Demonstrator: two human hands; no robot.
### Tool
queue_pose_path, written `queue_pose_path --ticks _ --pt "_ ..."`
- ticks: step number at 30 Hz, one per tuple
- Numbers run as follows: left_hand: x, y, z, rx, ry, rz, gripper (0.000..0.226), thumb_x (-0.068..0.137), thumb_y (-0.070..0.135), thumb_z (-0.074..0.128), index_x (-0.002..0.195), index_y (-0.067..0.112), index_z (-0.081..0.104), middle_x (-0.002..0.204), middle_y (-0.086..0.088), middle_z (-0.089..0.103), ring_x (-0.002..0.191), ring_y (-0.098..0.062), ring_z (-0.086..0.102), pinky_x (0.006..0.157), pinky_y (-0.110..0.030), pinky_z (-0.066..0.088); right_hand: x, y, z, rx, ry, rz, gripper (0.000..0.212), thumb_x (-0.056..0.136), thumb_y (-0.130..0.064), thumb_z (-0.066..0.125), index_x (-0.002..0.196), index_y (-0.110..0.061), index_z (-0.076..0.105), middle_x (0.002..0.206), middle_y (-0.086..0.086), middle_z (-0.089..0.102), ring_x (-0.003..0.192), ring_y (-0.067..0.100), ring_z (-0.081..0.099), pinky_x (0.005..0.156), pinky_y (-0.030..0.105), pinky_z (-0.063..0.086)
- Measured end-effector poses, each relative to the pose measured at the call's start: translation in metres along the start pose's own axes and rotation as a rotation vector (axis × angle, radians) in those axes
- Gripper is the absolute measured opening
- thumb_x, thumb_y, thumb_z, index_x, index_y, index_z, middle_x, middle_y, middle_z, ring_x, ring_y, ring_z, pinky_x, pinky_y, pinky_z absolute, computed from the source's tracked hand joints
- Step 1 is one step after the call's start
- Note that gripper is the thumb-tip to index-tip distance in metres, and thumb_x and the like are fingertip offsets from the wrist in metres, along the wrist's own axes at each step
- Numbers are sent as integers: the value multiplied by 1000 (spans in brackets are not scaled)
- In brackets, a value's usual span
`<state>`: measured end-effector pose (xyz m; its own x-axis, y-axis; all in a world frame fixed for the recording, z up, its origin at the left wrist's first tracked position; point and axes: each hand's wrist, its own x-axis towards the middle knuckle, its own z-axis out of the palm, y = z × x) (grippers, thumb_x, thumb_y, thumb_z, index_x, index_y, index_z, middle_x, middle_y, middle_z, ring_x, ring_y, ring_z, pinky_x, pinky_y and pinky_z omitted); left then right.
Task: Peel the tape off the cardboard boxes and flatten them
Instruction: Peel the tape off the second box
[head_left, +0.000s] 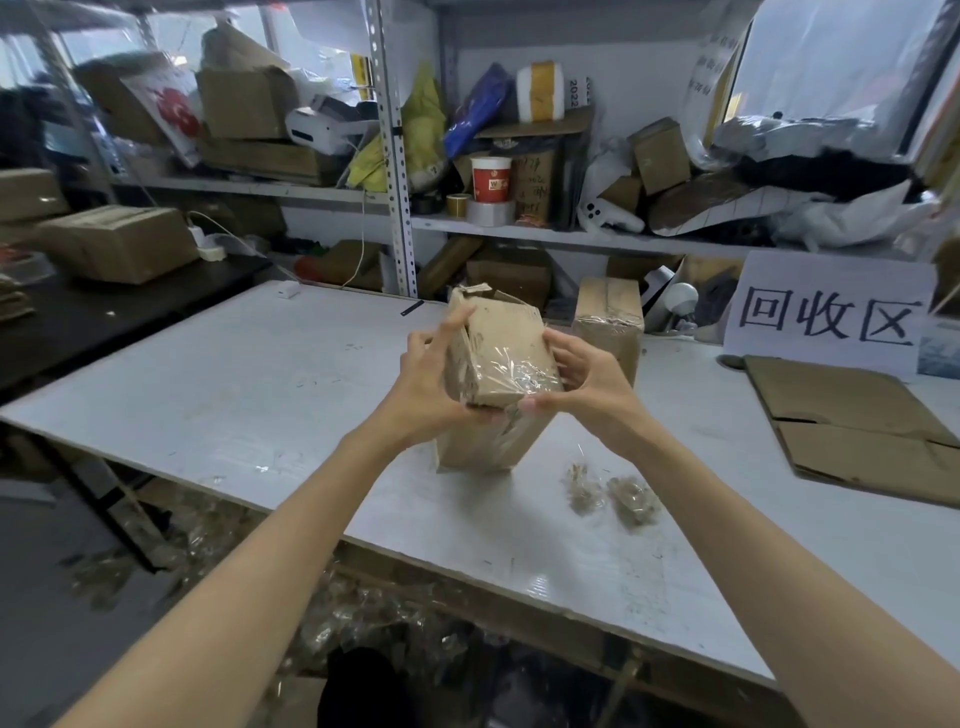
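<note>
As fingers (451, 331) clasp it, the box (506, 356) sits between them.

On a scuffed white table (260, 374): a taped cardboard box (483, 447) standing mid-top, a second taped box (608, 322) upright behind it, flattened cardboard (852, 431) lying at right, two crumpled tape wads (584, 491) side by side towards the front, a handwritten sign (826, 312) propped at rear right.

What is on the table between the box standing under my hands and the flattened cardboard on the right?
Two crumpled tape wads, nearer the box than the flattened cardboard; otherwise bare table, in the head view.
</note>
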<state>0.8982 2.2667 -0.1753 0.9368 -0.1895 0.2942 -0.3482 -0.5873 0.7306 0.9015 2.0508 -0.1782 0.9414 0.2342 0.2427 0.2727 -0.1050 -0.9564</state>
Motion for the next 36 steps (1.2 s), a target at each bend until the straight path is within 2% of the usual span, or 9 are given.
queue_pose_path --ticks 3,7,11,16,20,25,29,31,36 --pt "1 -4 3 -47 8 46 106 58 28 94 133 57 25 139 -2 26 135 -29 33 110 -50 41 0 4 0 -49 34 14 96 48 -12 92 134 -17 50 125 6 61 114 23 60 100 41 49" --pt "8 -1 9 0 58 100 97 58 30 94 128 53 31 139 0 27 132 -25 32 108 -35 39 -1 -10 6 -330 151 -221 67 65 -30 83 128 -27 58 124 -3 56 117 15 51 102 35 43" --pt "15 -2 17 1 65 137 96 57 39 92 130 54 32 139 5 25 133 -24 32 107 -34 37 -5 -23 24 -484 10 -306 42 75 -24 80 115 -17 70 108 -2 62 102 17 55 89 25 45" --pt "18 -1 16 76 17 190 96 54 42 94 125 58 32 138 10 25 133 -24 34 109 -40 41 0 -28 15 -444 21 -261 23 63 -18 87 79 -17 71 85 -2 63 78 9 58 72 19 48" --pt "21 6 17 141 2 218 96 49 50 92 127 51 36 138 11 23 133 -24 35 107 -45 44 2 -28 8 -394 -37 -264 23 59 -14 84 67 -14 62 67 -10 58 69 9 54 68 27 46" --pt "27 16 26 130 9 230 90 50 45 92 123 50 40 133 10 25 130 -22 37 104 -47 47 -6 -16 5 -417 181 -379 25 57 -1 82 64 -7 59 66 0 61 67 20 55 65 44 49" --pt "31 20 32 137 -25 202 92 45 55 87 123 50 38 128 12 25 128 -23 38 101 -48 49 -15 -8 12 -600 417 -501 36 56 -4 81 57 -13 46 65 -7 49 62 16 44 51 34 39" --pt "32 20 32 115 -46 191 95 43 56 85 125 48 37 125 11 25 125 -24 38 102 -46 49 -17 -7 15 -641 477 -510 37 58 -4 81 57 -13 45 66 -7 48 63 14 43 52 30 35" --pt "33 19 30 144 -65 175 102 51 33 95 133 41 34 142 7 16 133 -27 24 111 -42 36 -11 -18 0 -591 468 -314 29 60 -13 87 69 -23 61 74 -8 63 69 8 56 66 34 50"
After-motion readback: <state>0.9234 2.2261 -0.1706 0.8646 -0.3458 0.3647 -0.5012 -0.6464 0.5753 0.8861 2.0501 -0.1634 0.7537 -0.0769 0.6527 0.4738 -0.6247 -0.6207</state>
